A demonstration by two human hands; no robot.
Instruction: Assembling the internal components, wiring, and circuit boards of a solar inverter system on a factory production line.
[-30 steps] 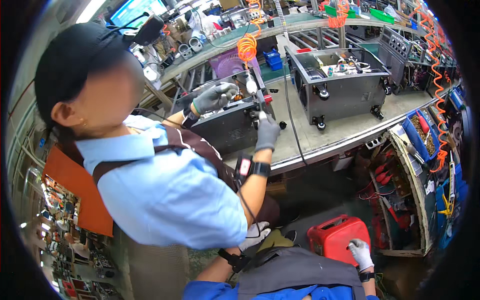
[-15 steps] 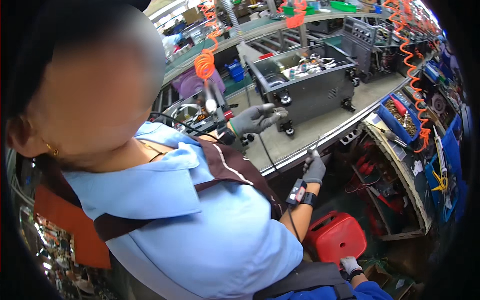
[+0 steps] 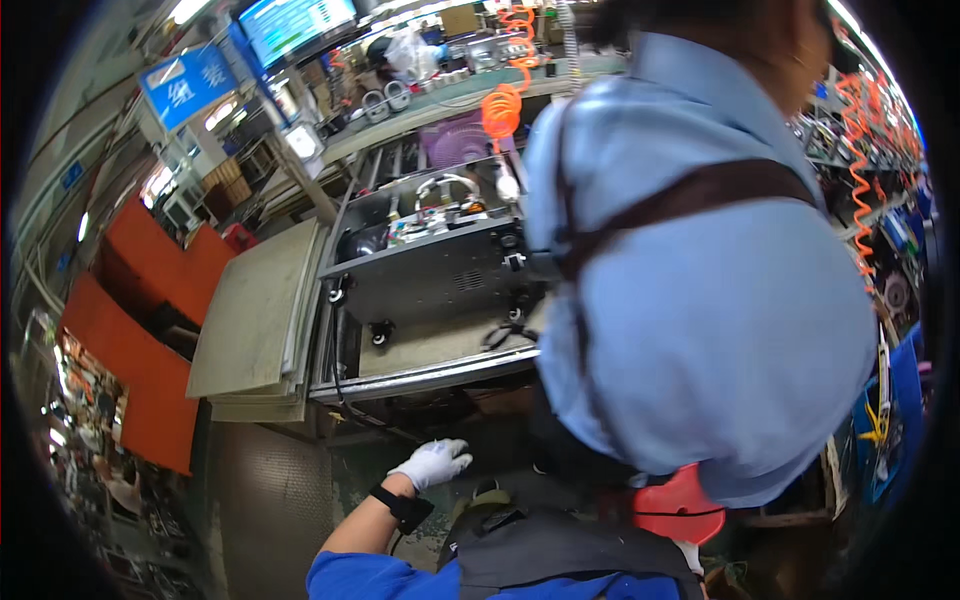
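Observation:
My left hand, in a white glove, is held out in front of my lap, fingers loosely extended and apart, with nothing in them. A black band circles its wrist. At the lower right, a bit of my right hand, also white-gloved, shows against the near edge of a red plastic stool. It appears to grip that edge, though most of its fingers are hidden. A co-worker in a light blue shirt has their back to me, close in front, covering part of the stool.
A dark metal cabinet on casters, with wiring inside, sits on the bench line. Flat boards are stacked on the left beside orange panels. A coiled orange air hose hangs above the cabinet.
The view has swung left. The co-worker, earlier facing me with grey-gloved hands showing, now has their back turned. My left hand has come into view; my right hand stays by the stool.

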